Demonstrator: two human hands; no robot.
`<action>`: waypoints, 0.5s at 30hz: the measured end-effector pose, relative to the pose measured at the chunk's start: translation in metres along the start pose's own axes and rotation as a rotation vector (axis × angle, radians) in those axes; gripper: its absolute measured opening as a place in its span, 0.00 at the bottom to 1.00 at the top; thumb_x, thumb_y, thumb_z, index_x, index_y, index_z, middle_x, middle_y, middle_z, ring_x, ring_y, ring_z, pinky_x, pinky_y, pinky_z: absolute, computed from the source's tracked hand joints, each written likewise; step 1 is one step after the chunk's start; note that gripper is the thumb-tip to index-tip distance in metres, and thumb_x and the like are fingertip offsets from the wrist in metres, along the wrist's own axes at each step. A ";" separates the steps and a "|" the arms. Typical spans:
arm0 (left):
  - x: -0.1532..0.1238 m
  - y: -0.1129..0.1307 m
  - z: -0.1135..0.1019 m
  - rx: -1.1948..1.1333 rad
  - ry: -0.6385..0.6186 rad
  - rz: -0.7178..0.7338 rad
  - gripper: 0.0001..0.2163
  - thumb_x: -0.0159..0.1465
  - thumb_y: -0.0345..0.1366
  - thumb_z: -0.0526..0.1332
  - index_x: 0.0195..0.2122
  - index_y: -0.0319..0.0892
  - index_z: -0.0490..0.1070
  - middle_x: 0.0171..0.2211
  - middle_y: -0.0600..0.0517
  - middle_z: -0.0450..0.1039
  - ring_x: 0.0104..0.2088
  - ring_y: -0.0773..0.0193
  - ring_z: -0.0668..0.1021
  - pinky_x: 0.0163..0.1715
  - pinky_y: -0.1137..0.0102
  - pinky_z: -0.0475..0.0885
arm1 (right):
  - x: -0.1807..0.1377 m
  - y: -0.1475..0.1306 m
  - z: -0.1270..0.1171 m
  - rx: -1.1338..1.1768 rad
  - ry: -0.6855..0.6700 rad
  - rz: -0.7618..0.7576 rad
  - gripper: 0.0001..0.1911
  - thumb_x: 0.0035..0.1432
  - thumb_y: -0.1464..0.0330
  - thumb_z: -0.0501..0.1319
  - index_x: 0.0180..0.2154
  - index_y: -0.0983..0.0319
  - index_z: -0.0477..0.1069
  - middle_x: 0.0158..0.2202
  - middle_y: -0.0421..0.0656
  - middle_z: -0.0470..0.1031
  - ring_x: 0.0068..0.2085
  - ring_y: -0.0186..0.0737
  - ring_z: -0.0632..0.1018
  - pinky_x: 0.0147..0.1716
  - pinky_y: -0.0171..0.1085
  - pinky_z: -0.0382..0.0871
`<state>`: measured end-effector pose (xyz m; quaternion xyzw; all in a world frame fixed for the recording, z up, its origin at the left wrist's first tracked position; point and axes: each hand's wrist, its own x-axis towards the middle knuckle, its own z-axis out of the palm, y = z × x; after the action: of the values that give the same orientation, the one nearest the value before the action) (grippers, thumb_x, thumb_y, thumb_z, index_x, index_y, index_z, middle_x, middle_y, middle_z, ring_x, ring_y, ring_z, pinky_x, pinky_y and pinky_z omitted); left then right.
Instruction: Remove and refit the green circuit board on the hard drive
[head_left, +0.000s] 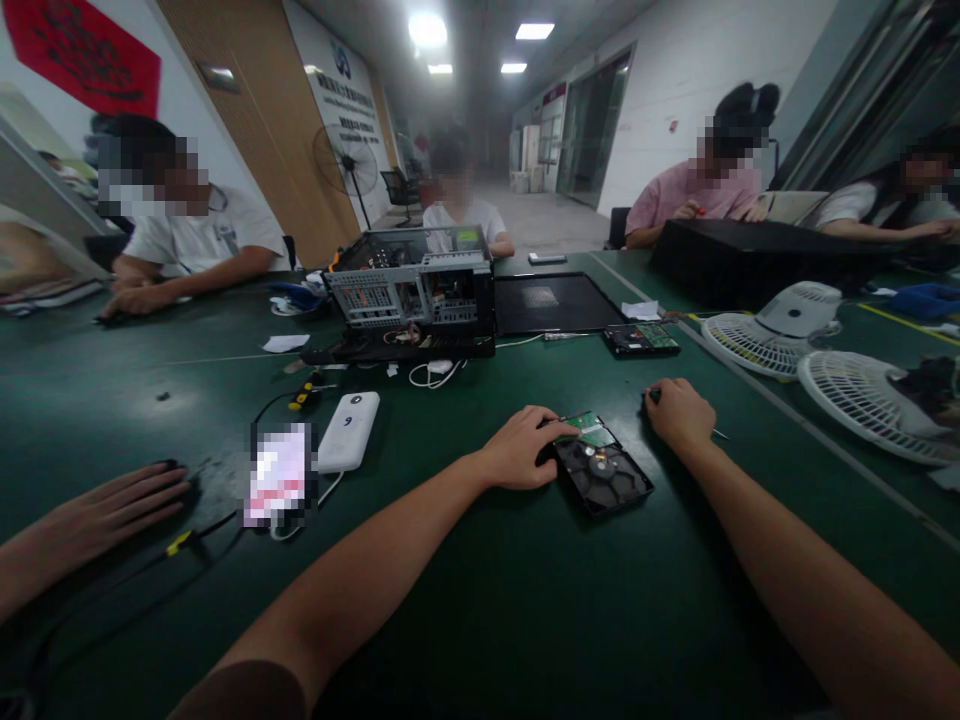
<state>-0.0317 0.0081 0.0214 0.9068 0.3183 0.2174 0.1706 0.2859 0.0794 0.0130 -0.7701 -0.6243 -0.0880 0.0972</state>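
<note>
A hard drive (600,468) lies on the green table with its circuit board side up. My left hand (525,447) grips its left edge, the thumb beside it and a finger over the board. To the right of the drive, my right hand (679,412) is closed around a screwdriver (721,434). A dark handle end pokes out at the front of this fist and a thin metal shaft shows by the wrist; the rest is hidden in the palm. A second hard drive (643,340) lies farther back on the table.
An opened computer case (412,295) stands at the back centre, beside a black side panel (555,303). Fan parts (795,320) lie at right. A white power bank (348,432) and cables lie left. Another person's hand (112,515) rests at far left. Co-workers sit around.
</note>
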 end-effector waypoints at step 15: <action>0.002 0.003 0.000 -0.005 -0.018 -0.018 0.31 0.60 0.36 0.64 0.66 0.53 0.63 0.61 0.45 0.63 0.60 0.46 0.66 0.61 0.50 0.65 | -0.039 -0.018 -0.066 0.391 -0.279 -0.559 0.14 0.65 0.57 0.58 0.41 0.58 0.77 0.42 0.45 0.80 0.41 0.44 0.78 0.40 0.39 0.68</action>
<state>-0.0291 0.0073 0.0232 0.9054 0.3242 0.2086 0.1777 0.2593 0.0293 0.0677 -0.5412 -0.8229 0.1158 0.1286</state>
